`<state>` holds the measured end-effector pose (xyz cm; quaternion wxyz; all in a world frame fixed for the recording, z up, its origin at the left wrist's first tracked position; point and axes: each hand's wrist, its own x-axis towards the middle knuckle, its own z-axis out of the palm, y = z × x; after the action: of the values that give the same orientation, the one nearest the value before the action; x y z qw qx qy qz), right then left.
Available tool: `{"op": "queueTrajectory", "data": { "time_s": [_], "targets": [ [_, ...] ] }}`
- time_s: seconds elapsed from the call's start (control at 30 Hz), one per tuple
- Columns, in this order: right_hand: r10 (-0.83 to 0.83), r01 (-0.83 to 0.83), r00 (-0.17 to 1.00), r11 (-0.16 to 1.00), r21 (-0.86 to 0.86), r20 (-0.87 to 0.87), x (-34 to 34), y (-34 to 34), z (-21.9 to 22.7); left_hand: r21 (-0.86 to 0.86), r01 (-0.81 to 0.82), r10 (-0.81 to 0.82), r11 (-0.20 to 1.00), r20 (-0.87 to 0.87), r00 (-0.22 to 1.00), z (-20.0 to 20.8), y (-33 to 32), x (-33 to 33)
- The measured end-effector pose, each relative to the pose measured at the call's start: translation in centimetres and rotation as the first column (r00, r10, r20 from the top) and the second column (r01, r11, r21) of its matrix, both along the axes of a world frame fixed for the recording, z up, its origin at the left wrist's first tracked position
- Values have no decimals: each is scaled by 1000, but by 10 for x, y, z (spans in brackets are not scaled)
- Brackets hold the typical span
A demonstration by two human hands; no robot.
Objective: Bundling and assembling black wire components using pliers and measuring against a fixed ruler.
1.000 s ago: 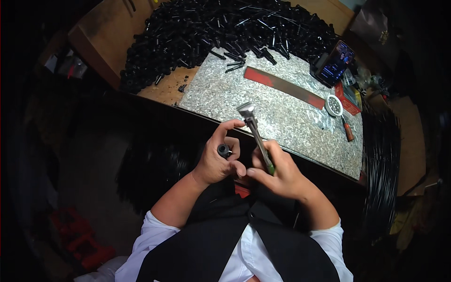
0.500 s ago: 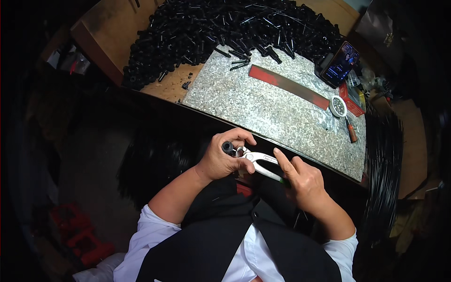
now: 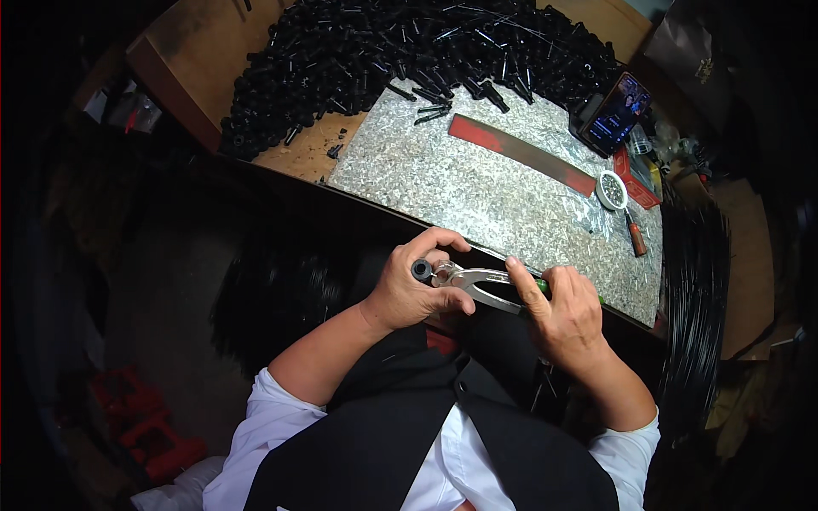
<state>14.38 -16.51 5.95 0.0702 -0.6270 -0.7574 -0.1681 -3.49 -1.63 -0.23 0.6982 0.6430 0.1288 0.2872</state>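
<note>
Slightly rightward have moved the left hand [image 3: 399,292] and the right hand [image 3: 568,315]. Left fingers curl around a black hollow round piece [image 3: 421,271], forefinger and thumb apart; right fingers, bent, grip green-handled silver metal pincers [image 3: 457,278], their head beside this piece, before a speckled grey slab [image 3: 511,230].

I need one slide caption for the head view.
Left hand holds a black cylindrical part while the right hand grips silver metal green-handled pliers near a speckled grey worktop.
</note>
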Motion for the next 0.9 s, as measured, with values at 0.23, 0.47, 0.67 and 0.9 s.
{"op": "queueTrajectory", "data": {
  "time_s": [0.23,0.47,0.67,0.9],
  "targets": [
    [-37,22,991,992,-121,-129,-6,-3,4,124,-155,157,980,-13,987,-9,-5,5],
    [-67,29,965,988,-151,-253,-7,-2,0,18,-157,157,987,-12,987,-11,-1,7],
    [-6,-3,994,997,-83,-110,-5,-13,8,107,-75,81,991,-54,995,-9,6,1],
    [-70,47,992,977,-210,-104,-18,-20,12,136,-70,76,988,-39,996,-5,-2,5]
  ]
}}
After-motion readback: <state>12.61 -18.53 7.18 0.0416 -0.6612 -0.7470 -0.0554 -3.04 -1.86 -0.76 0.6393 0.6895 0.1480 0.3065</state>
